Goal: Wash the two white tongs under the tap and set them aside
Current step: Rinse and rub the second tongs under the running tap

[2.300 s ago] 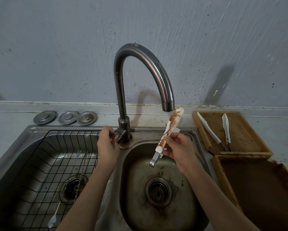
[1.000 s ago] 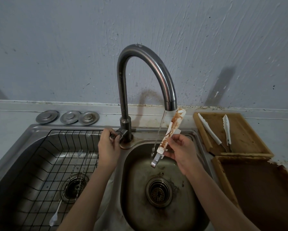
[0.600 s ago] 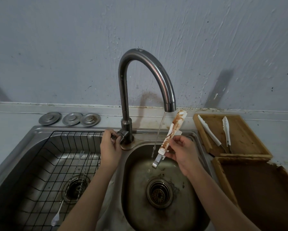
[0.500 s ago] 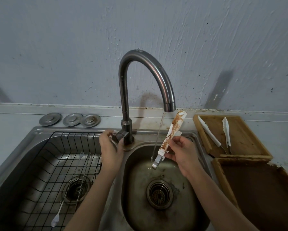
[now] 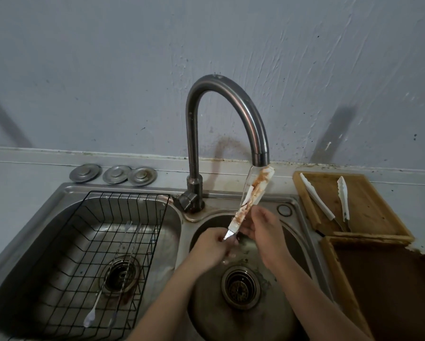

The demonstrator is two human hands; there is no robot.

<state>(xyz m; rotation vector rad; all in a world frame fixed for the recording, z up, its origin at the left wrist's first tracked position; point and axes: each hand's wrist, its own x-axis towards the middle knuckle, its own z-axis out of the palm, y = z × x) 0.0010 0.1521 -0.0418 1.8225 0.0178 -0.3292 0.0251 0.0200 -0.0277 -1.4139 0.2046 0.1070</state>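
Tongs (image 5: 252, 198) smeared with brown sauce stand tilted at the centre of the frame in the head view, white tip just under the tap (image 5: 231, 112) spout, metal end low over the right basin (image 5: 297, 242); water runs down along them; my right hand (image 5: 260, 226) has its fingers pinching the lower white part, and my left hand (image 5: 212, 244) has its fingers curled around the metal end, just below the right; both hands hang above the drain (image 5: 241, 287). A second pair of white tongs (image 5: 329, 201) lies spread open in the wooden tray (image 5: 378, 217) at the right of the frame, on the desk (image 5: 22, 183) beside the sink; a second, darker tray (image 5: 391, 286) sits below it, touching its near edge. At lower left, a black wire rack (image 5: 83, 217) fills the left basin, with long thin utensils (image 5: 113, 274) lying in it; three round metal plugs (image 5: 113, 174) line up on the desk at middle left, behind that basin.
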